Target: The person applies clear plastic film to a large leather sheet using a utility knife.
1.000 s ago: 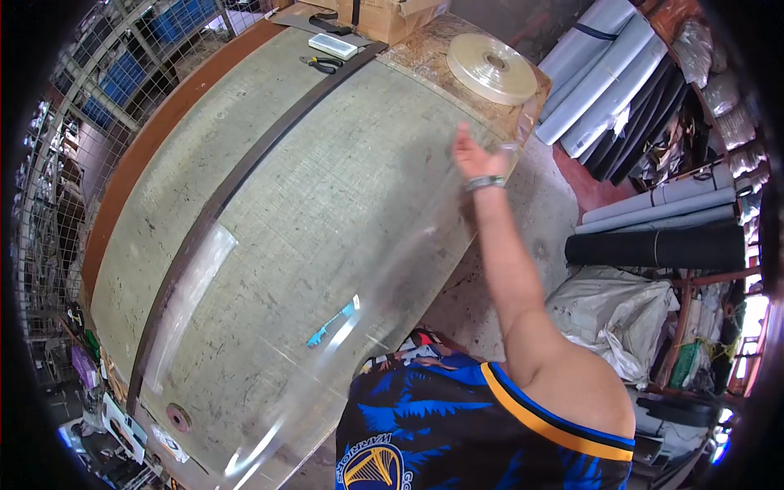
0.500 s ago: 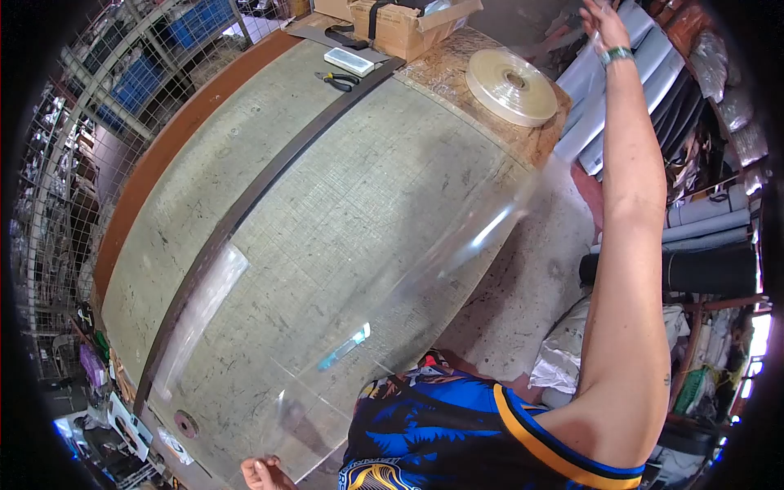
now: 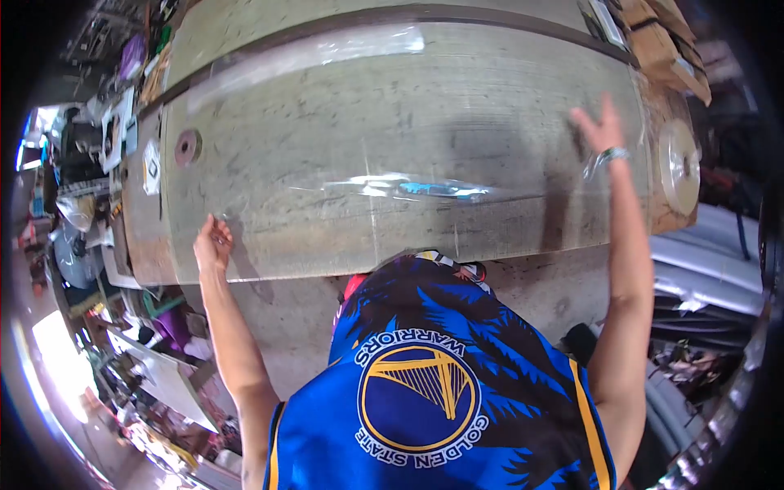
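Observation:
Clear plastic sheet (image 3: 367,186) spreads over the near half of the worktable, showing mainly by its bright glare. At its left end my left hand (image 3: 214,238) is closed, thumb against fingers, pinching the sheet near the table's front left. My right hand (image 3: 603,131), slightly blurred, is over the right part of the table with fingers spread and a band on the wrist. A slim light blue object (image 3: 416,188) shows within the glare, its kind unclear. Near the back left lies a strip of folded clear plastic (image 3: 327,51).
The worktable (image 3: 286,147) has a dark strip (image 3: 490,16) across it. A brown tape roll (image 3: 188,147) lies left, a large clear roll (image 3: 678,167) right. Cardboard boxes (image 3: 657,49) stand at the back right. Silver rolls (image 3: 702,237) lie beyond the right edge.
My view has swung to face the table squarely. My right hand has come down from beyond the table's right end to over the tabletop, fingers spread. My left hand remains closed at the left end.

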`<state>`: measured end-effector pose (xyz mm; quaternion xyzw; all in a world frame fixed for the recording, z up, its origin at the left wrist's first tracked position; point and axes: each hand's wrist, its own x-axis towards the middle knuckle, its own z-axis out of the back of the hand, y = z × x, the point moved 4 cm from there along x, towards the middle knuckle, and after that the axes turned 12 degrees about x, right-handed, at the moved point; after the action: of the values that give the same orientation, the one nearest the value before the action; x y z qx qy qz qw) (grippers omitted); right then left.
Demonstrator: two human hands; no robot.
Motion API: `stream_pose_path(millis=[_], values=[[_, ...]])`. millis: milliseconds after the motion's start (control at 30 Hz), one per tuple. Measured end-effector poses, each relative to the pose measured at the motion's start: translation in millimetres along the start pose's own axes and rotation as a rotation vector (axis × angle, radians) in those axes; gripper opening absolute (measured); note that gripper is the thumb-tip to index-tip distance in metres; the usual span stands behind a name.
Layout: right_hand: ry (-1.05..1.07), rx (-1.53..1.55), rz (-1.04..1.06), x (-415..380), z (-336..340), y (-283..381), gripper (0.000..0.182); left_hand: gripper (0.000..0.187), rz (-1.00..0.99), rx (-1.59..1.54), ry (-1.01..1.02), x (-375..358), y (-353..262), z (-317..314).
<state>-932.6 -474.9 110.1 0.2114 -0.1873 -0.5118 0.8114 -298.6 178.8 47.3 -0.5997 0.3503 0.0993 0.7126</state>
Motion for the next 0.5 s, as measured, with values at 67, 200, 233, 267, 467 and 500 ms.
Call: stream_pose_path(millis=[67,200,233,267,467,500], values=[[0.181,-0.001,0.262,-59.8,-45.7,114.8,0.089,0.016,0.024,-0.025,-0.086,17.5,-2.4,24.1],[0.614,0.02,0.493,-154.7,-110.2,215.5,0.095,0.018,0.031,-0.056,-0.114,48.4,-1.8,67.1],[0.608,0.001,0.469,-163.5,-116.0,221.9,0.093,0.018,0.024,-0.056,-0.126,50.5,-5.4,73.8],[0.601,-0.015,0.445,-171.7,-124.6,224.0,0.091,0.018,0.015,-0.053,-0.14,51.6,-9.4,80.3],[0.419,-0.072,0.396,-191.6,-137.8,196.5,0.064,0.02,-0.036,-0.068,-0.147,91.6,-10.0,138.9],[0.392,-0.066,0.36,-193.7,-135.7,200.0,0.053,0.019,-0.025,-0.044,-0.181,93.9,-11.8,144.1]])
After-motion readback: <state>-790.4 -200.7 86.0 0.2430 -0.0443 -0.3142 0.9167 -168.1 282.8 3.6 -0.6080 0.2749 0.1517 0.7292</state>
